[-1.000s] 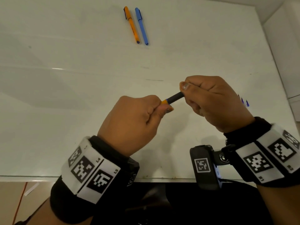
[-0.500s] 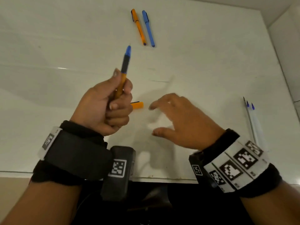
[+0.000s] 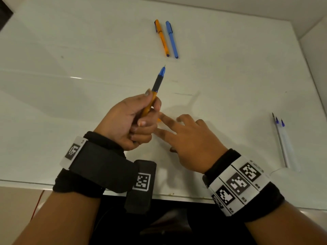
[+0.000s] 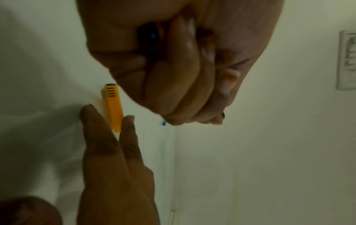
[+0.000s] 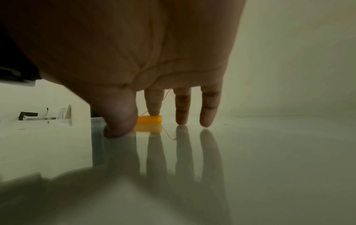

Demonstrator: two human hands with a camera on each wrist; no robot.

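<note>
Two hands: left hand (image 3: 127,124) grips the uncapped orange pen (image 3: 155,89), tip raised; right hand (image 3: 191,140), spread flat, touches its cap (image 4: 113,106) on the tabletop (image 3: 70,85). I'd pinch the cap squarely before recapping.

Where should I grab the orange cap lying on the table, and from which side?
Pinch the orange cap across its long sides near the middle, coming down from above. It lies flat on the table and is short and narrow, so thumb and forefinger can span it. The left hand holds the pen, so use the right hand, whose fingertips are at the cap.
</note>
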